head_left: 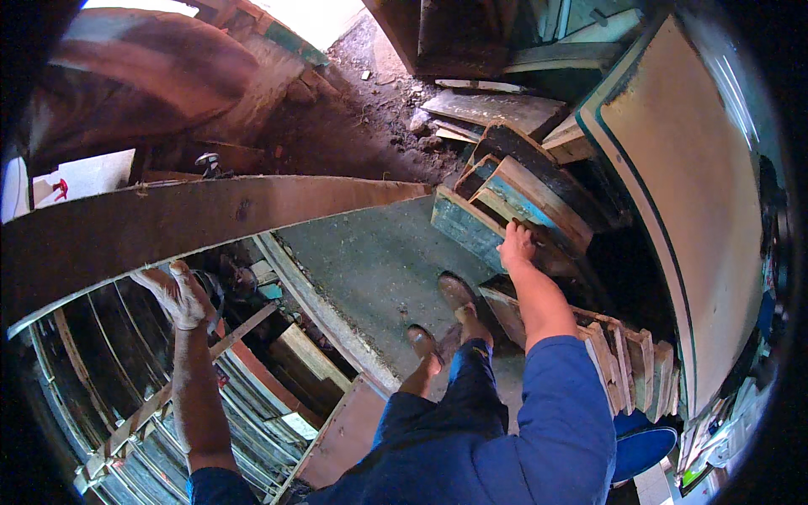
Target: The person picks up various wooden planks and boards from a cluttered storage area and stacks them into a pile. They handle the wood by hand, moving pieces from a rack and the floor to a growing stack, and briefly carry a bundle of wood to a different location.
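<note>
A long, wide wooden plank [194,209] stretches from the left rim to the middle of the picture, its far end close to a stack of boards. Under its near edge is my left hand [178,296], bearing the plank with the thumb up against the edge; the fingertips are partly hidden. My right hand [516,246] is closed over the top edge of a board standing in the stack on the right. Beside it lean a blue-painted board [530,202] and a grey-blue board [467,225].
Grey concrete floor [370,261] lies around my feet. At lower left is a rack of long thin strips [126,353]. Cut board ends [631,362] jut out at my right, near a large tan panel [690,194]. A dark blue round seat [644,450] stands behind them.
</note>
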Available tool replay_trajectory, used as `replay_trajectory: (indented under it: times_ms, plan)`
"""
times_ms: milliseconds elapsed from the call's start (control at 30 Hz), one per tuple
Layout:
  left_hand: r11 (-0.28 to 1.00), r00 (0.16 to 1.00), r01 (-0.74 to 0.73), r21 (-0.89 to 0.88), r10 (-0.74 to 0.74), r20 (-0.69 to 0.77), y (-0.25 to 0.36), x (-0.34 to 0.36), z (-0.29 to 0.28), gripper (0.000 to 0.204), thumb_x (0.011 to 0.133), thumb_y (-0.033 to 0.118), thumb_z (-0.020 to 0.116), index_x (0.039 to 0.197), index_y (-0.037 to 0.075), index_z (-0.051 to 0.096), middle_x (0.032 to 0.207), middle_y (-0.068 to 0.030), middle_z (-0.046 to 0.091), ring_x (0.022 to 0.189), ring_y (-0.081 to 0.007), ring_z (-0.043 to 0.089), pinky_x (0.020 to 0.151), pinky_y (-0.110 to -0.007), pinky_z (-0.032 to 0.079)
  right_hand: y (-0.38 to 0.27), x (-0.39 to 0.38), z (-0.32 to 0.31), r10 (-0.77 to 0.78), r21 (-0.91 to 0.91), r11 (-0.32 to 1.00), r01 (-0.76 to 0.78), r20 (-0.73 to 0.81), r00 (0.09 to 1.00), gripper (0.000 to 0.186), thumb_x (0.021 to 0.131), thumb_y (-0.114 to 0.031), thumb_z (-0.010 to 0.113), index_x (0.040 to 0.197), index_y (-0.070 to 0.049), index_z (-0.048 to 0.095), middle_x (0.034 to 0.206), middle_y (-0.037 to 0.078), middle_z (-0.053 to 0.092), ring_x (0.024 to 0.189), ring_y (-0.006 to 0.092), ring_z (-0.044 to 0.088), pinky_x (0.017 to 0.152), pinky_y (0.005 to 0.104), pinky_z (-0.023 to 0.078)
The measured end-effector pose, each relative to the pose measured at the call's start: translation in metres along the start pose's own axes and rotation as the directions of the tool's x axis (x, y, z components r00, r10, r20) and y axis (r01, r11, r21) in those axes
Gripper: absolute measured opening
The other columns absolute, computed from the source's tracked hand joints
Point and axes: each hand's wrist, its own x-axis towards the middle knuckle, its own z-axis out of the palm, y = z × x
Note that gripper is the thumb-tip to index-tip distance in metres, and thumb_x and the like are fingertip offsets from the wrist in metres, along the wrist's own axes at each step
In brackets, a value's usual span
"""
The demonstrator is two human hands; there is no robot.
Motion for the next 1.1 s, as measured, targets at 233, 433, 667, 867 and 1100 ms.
replay_trajectory:
  times_ms: [233, 433, 667, 867, 1100]
  plan:
    - [0.946, 0.993, 0.120, -0.302, -0.110, 0.050, 0.009, -0.007, 0.000, 0.057, 0.095, 0.032, 0.041, 0.136, 0.003, 0.014, 0.139, -0.0183, 0.021, 0.127, -0.0265, 0.025, 0.105, -0.042, 0.017, -0.001, -0.015, 0.008, -0.205, -0.201, 0.952, 0.232, 0.149, 0.967, 0.020, 0.083, -0.012, 0.048, 0.101, -0.005, 0.055, 0.103, 0.016, 0.059, 0.099, 0.0324, 0.056, 0.073, 0.0452, 0.051]
    - [0.931, 0.969, 0.238, -0.276, -0.208, 0.135, -0.014, -0.029, -0.013, 0.059, 0.092, 0.034, 0.047, 0.134, 0.003, 0.021, 0.137, -0.0174, 0.026, 0.124, -0.0286, 0.029, 0.103, -0.044, 0.022, 0.043, -0.020, -0.011, -0.123, -0.247, 0.957, 0.153, 0.131, 0.984, 0.025, 0.084, -0.012, 0.047, 0.106, -0.003, 0.054, 0.098, 0.018, 0.061, 0.091, 0.0330, 0.061, 0.071, 0.0447, 0.052]
    - [0.972, 0.983, 0.170, -0.164, -0.154, 0.103, -0.003, -0.059, -0.044, 0.060, 0.090, 0.038, 0.047, 0.135, 0.004, 0.024, 0.139, -0.0177, 0.024, 0.126, -0.0305, 0.025, 0.104, -0.046, 0.018, 0.064, -0.012, -0.006, 0.065, -0.197, 0.979, -0.052, 0.062, 0.996, 0.027, 0.086, -0.013, 0.043, 0.109, -0.004, 0.052, 0.102, 0.018, 0.060, 0.089, 0.0323, 0.063, 0.073, 0.0457, 0.051]
    - [0.977, 0.983, 0.177, -0.118, -0.169, 0.075, 0.017, -0.083, -0.069, 0.062, 0.089, 0.041, 0.047, 0.135, 0.005, 0.027, 0.140, -0.0180, 0.023, 0.128, -0.0322, 0.022, 0.105, -0.047, 0.015, 0.025, -0.011, -0.019, 0.155, -0.106, 0.983, -0.150, 0.038, 0.987, 0.028, 0.088, -0.015, 0.042, 0.113, -0.005, 0.051, 0.108, 0.018, 0.056, 0.093, 0.0342, 0.060, 0.076, 0.0448, 0.051]
    - [0.975, 0.980, 0.196, -0.104, -0.192, 0.048, 0.035, -0.115, -0.096, 0.064, 0.087, 0.045, 0.047, 0.135, 0.006, 0.030, 0.142, -0.0183, 0.021, 0.131, -0.0341, 0.018, 0.106, -0.048, 0.011, -0.032, -0.070, -0.070, -0.262, 0.123, 0.961, 0.246, 0.137, 0.955, 0.046, 0.082, -0.023, 0.059, 0.119, -0.001, 0.046, 0.117, 0.021, 0.051, 0.109, 0.0360, 0.051, 0.091, 0.0415, 0.042]
